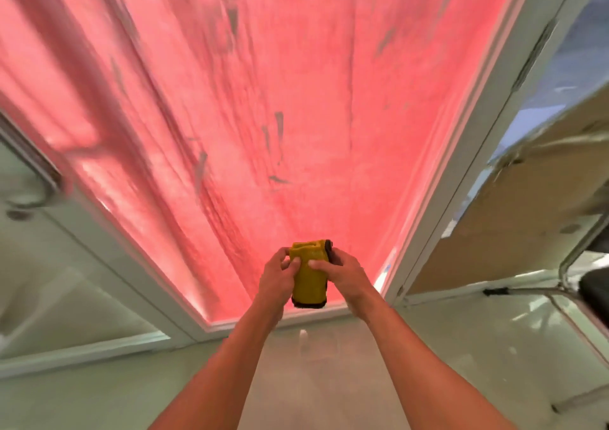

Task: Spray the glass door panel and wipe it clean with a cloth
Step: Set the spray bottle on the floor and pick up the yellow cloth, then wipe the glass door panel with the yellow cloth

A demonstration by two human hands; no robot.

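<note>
Fingers of the left hand and of the right hand curl round a folded yellow cloth, gripping it from both sides. It is held upright in the air before the bottom edge of the glass panel. Grey streaks mark the glass, which glows pink. A white frame borders it, and pale floor lies below.

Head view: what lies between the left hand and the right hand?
A folded yellow cloth, held by the left hand and the right hand; the head view shows it.
</note>
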